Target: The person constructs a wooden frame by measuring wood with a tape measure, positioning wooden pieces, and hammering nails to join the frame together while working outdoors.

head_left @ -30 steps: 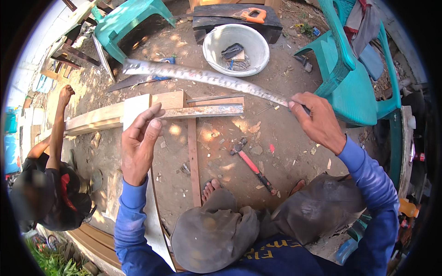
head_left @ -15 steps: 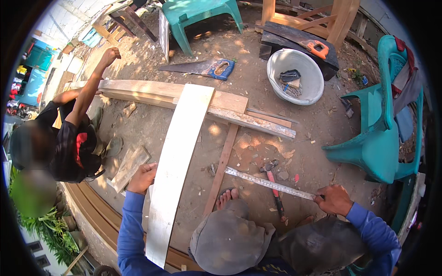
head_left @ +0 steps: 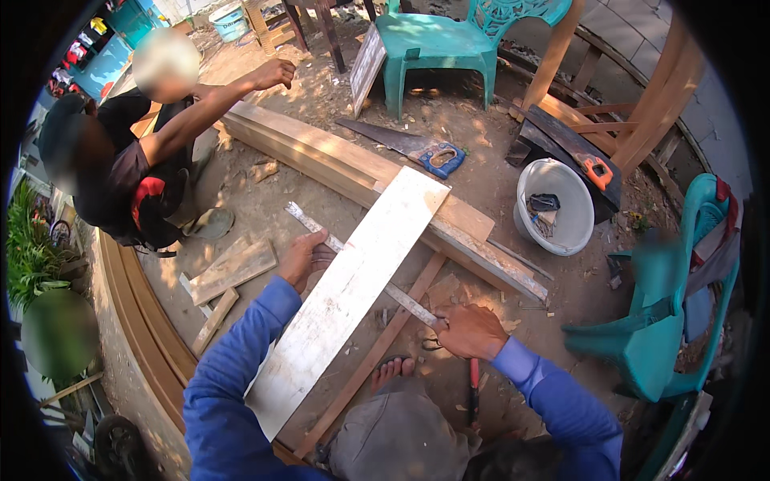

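A long white-faced board [head_left: 345,301] lies slantwise in front of me, its far end resting over stacked timber beams [head_left: 321,152]. My left hand [head_left: 305,260] is closed at the board's left edge, its fingertips touching a worn white measuring tape [head_left: 413,303]. The tape passes beneath the board and sticks out on both sides. On the right, my right hand [head_left: 472,330] grips the tape's near end. Partly under that hand, a red-handled hammer [head_left: 474,393] lies on the dirt, its head hidden.
Beyond the beams are a blue-handled saw [head_left: 437,156], a white bucket [head_left: 557,172] of small items and an orange-handled saw [head_left: 595,171]. Green plastic chairs [head_left: 437,44] stand behind and at right. A person [head_left: 152,160] crouches at left, one arm extended. Wood offcuts [head_left: 233,274] lie nearby.
My right hand has moved left toward the board, bringing the tape under it. My left hand has shifted up along the board's edge to the tape. The view has turned.
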The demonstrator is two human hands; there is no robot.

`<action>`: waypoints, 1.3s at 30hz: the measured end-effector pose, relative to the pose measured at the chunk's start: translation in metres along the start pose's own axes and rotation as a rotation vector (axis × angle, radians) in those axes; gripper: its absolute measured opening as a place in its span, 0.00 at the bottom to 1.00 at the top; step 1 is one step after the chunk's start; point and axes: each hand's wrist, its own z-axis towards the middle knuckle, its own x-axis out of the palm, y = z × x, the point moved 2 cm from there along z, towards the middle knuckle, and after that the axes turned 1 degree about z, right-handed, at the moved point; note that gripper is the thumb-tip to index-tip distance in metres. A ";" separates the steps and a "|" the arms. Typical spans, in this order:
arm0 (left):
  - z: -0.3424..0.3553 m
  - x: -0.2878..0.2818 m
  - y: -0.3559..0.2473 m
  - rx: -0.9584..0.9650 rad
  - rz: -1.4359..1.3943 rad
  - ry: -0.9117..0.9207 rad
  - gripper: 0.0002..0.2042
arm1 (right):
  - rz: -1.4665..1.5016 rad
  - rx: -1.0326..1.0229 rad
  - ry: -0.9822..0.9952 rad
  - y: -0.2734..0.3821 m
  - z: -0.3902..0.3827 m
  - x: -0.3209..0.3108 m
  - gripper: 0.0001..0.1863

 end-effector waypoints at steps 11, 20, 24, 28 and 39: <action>0.098 -0.233 -0.118 0.128 -0.364 -0.743 0.10 | -0.238 0.299 -0.093 -0.233 -0.218 -0.036 0.19; 0.087 -0.143 -0.122 0.204 -0.390 -0.477 0.11 | -0.167 0.168 -0.265 -0.176 -0.162 -0.015 0.15; 0.067 -0.130 -0.119 0.176 -0.310 -0.355 0.10 | -0.124 0.114 -0.319 -0.169 -0.153 -0.005 0.16; 0.068 -0.111 -0.097 0.130 -0.276 -0.338 0.11 | -0.196 0.144 -0.262 -0.167 -0.153 -0.009 0.17; -0.001 -0.033 -0.079 0.076 -0.290 -0.151 0.40 | -0.214 0.157 -0.394 -0.127 -0.174 -0.041 0.14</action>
